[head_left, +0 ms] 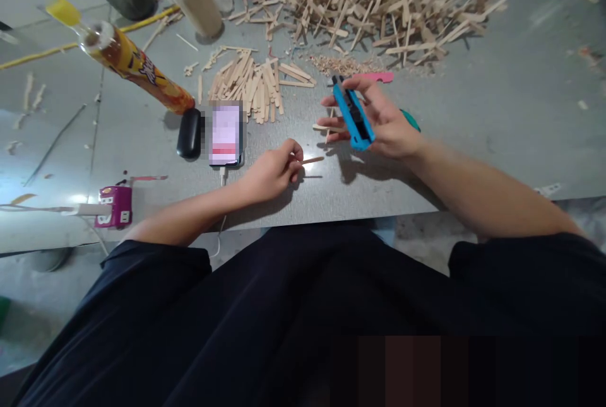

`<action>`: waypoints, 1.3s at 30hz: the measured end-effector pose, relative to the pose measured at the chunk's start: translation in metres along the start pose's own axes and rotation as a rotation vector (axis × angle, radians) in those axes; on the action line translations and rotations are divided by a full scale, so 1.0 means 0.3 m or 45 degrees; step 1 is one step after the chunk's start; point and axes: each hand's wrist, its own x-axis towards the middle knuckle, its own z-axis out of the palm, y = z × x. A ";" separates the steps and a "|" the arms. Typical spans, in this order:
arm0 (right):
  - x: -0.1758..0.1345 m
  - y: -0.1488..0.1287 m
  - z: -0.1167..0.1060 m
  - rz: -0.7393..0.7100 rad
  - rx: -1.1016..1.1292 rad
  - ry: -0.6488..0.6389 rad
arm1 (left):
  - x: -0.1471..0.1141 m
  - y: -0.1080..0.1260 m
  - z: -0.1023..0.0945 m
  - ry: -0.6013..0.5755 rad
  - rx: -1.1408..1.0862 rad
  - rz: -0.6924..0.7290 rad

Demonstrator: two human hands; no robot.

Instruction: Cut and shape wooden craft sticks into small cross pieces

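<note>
My left hand [277, 170] is closed, pinching one end of a small wooden craft stick [313, 159] just above the table. In my right hand [386, 118] is a blue and black stapler [354, 118], tilted, with the fingers wrapped round it. The fingers of that same hand also hold a pair of crossed craft sticks [328, 129], partly hidden by the stapler and fingers. A little beyond my left hand lies a heap of loose flat craft sticks [255, 86].
A large pile of crossed sticks [379, 3] covers the back. A phone [226, 134] on a cable, a black case [189, 134], a tall orange package [142, 69] and a jar [194, 0] stand left. A pink strip [379, 77] and a green object [411, 120] lie near my right hand.
</note>
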 end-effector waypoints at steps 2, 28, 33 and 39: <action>-0.002 -0.013 -0.009 0.030 0.038 -0.030 | 0.002 0.016 -0.003 0.031 -0.387 -0.007; -0.102 0.039 0.078 -0.094 -1.732 -0.172 | 0.076 -0.015 0.162 0.247 -1.232 0.015; -0.102 0.040 0.077 -0.083 -1.717 -0.153 | 0.069 -0.008 0.161 0.232 -1.267 0.001; -0.111 0.041 0.072 -0.043 -1.712 -0.166 | 0.064 -0.011 0.158 0.211 -1.259 -0.028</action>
